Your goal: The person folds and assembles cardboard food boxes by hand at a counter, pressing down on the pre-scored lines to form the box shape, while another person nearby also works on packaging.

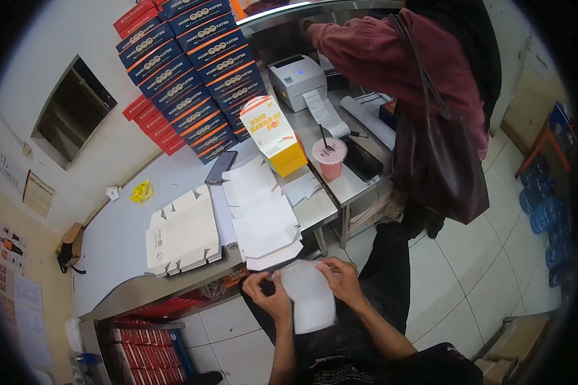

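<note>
A small white paper or card piece (308, 300) with slanted sides is held over my lap, its lower part hanging down. My left hand (268, 297) pinches its upper left edge between thumb and fingers. At its upper right edge my right hand (341, 280) grips with thumb and fingertips. Just beyond, a stack of flat white box blanks (263, 218) lies at the table's front edge. To its left rests another stack of flat cream box blanks (183, 234) with notched flaps.
Dark blue boxes (202, 70) are piled high at the back. A yellow-white carton (276, 138), a phone (221, 167), a pink drink cup (329, 157) and a label printer (298, 81) stand or lie on the tables. At the right, a person with a dark bag (440, 163) stands close.
</note>
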Available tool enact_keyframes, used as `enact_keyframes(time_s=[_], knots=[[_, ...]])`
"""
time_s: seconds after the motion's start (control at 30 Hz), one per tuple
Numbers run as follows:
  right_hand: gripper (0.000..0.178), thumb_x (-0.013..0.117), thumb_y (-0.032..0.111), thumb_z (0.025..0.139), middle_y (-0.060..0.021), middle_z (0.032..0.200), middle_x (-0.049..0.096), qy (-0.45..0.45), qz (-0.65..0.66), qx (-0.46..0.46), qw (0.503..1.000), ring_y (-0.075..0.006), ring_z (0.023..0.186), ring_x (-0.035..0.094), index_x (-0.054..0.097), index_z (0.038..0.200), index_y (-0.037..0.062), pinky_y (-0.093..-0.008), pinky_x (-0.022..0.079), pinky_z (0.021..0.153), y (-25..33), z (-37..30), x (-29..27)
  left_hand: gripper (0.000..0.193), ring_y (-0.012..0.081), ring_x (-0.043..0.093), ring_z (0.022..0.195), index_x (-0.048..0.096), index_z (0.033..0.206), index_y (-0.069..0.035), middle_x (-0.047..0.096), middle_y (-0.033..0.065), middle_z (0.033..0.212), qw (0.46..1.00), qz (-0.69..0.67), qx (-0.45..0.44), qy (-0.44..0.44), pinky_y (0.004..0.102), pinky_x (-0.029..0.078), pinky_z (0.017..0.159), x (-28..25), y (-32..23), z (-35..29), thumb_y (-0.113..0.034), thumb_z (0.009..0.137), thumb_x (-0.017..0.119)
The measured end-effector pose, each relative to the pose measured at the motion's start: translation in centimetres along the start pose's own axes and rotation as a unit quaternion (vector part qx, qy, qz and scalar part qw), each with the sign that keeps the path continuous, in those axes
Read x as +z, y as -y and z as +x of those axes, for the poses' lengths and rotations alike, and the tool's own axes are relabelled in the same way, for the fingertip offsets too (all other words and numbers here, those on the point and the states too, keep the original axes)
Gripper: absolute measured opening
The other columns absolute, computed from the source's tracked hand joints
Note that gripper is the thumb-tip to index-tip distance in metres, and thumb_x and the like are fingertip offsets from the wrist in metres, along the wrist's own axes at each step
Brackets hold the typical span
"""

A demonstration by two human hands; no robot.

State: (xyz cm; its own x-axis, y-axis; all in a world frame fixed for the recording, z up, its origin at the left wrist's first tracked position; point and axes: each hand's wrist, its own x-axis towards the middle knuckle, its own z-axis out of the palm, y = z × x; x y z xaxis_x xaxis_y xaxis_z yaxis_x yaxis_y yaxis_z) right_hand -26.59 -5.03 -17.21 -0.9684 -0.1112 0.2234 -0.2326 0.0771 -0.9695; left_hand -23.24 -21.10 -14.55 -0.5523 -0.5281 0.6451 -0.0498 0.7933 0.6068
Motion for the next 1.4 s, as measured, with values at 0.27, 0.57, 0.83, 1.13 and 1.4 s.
enact_keyframes(time_s=[0.27,0.57,0.83,1.13,1.4], knots=[[0.013,0.066,0.0,0.088,-0.0112,0.102,0.071,0.041,0.046,-0.004,0.998,-0.0196,0.095,0.068,0.071,0.1,-0.0007,-0.0309,0.053,0.083,2.1,-0.3,0.8,0.014,0.0121,0.061,0.081,0.066,0.1,0.008,0.068,0.0062,0.092,0.85,-0.397,-0.271,0.215,0.025,0.048,0.073,0.4,1.0,-2.0,-0.003,0.093,0.063],[0.009,0.067,-0.001,0.086,-0.0158,0.11,0.067,-0.047,0.009,-0.088,0.995,-0.0242,0.094,0.066,0.071,0.093,-0.0038,-0.0322,0.054,0.079,2.3,-1.3,2.8,0.011,0.0186,0.068,0.078,0.07,0.096,0.006,0.069,0.0126,0.095,0.912,-0.331,-0.104,0.217,0.0279,0.053,0.069,-0.3,-0.8,-2.9,0.003,0.087,0.065],[0.01,0.068,-0.002,0.084,-0.0151,0.113,0.067,0.018,-0.013,-0.114,0.993,-0.0244,0.094,0.063,0.073,0.093,-0.0024,-0.0363,0.05,0.084,3.7,-1.6,2.0,0.012,0.0175,0.071,0.076,0.075,0.09,-0.003,0.074,0.0092,0.084,0.909,-0.34,-0.052,0.237,0.0287,0.054,0.069,-1.8,0.7,-1.2,-0.001,0.078,0.074],[0.014,0.069,0.0,0.086,-0.0188,0.117,0.066,0.035,0.089,-0.05,0.994,-0.0268,0.109,0.063,0.072,0.1,-0.0018,-0.0354,0.047,0.094,3.4,-1.3,1.0,0.012,0.014,0.071,0.077,0.075,0.09,0.0,0.074,0.0107,0.086,0.91,-0.36,-0.087,0.189,0.0245,0.055,0.065,-1.5,-1.2,-1.5,0.002,0.079,0.074],[0.018,0.076,0.002,0.079,-0.0204,0.12,0.066,0.004,-0.051,-0.16,0.986,-0.0305,0.106,0.066,0.071,0.096,-0.0022,-0.0372,0.051,0.091,3.7,-0.1,3.0,0.03,0.0151,0.067,0.096,0.064,0.118,0.005,0.07,0.0114,0.105,0.809,-0.466,-0.32,0.16,0.0275,0.053,0.084,-1.0,-2.5,-4.9,-0.015,0.096,0.063]])
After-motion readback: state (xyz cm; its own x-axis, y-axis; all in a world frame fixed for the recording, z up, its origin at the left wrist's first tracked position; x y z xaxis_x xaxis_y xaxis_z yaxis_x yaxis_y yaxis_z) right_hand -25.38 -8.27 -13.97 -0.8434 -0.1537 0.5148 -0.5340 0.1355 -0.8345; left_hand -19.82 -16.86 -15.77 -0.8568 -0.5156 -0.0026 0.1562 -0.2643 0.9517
